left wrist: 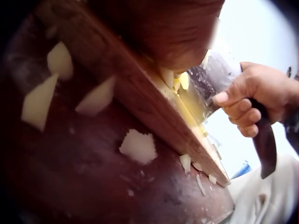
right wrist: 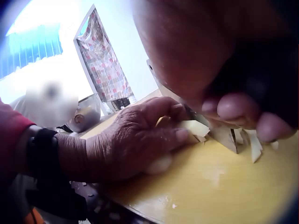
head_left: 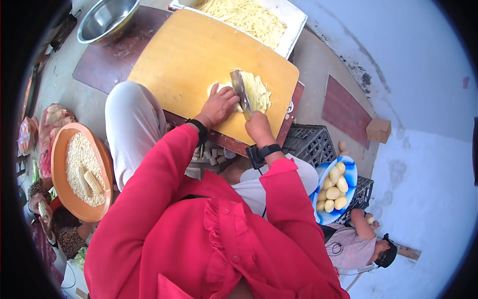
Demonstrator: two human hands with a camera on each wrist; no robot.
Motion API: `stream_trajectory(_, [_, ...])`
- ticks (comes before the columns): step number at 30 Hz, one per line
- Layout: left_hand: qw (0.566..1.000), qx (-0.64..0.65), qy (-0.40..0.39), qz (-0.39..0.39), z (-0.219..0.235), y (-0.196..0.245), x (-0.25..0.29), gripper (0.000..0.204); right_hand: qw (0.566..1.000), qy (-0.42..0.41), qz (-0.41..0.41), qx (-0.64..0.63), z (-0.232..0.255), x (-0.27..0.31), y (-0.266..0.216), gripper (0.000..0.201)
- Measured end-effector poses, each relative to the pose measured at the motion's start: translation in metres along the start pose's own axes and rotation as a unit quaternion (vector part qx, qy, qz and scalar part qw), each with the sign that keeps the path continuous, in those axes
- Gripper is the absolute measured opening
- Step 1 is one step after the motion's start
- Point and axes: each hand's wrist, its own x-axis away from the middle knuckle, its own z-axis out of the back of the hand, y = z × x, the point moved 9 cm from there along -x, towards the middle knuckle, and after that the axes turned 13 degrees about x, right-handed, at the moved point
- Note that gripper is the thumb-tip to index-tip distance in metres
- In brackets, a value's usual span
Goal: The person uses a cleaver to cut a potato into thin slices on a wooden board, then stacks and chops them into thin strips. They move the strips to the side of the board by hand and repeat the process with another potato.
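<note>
On a yellow cutting board, my right hand grips the dark handle of a knife, fingers wrapped round it in the left wrist view. My left hand holds sliced potato against the board, thumb and fingers bent about it, right beside the blade. The blade stands on edge between that potato and a pile of cut potato strips on its right. Part of the held potato is hidden under the left fingers.
Beyond the board are a white box of potato strips and a metal bowl. An orange basin of corn kernels stands left. Right are a black crate and a blue-white basin of peeled potatoes, near another person.
</note>
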Motion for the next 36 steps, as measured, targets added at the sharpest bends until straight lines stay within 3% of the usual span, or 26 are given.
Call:
stream_trajectory(4, [1.000,0.018,-0.006,-0.002,-0.002,-0.003,0.002,0.036,0.999,0.037,-0.018,-0.014,0.009,-0.008,-0.005,0.023])
stream_trajectory(9, [0.995,0.038,0.087,-0.006,0.016,0.002,0.005,0.038,0.996,0.079,0.005,-0.028,0.033,0.010,0.010,0.020])
stream_trajectory(14, [0.991,0.003,0.127,0.045,0.028,-0.002,0.014,0.035,0.997,0.053,0.043,0.025,0.035,0.042,-0.001,0.017])
stream_trajectory(23, [0.995,0.018,0.100,-0.019,0.024,-0.001,0.013,0.035,0.995,0.070,0.055,0.044,0.025,0.042,-0.004,0.017])
stream_trajectory(36, [0.993,0.020,0.112,-0.012,0.025,-0.006,0.009,0.030,0.998,0.015,0.044,0.037,0.015,0.032,-0.025,0.022])
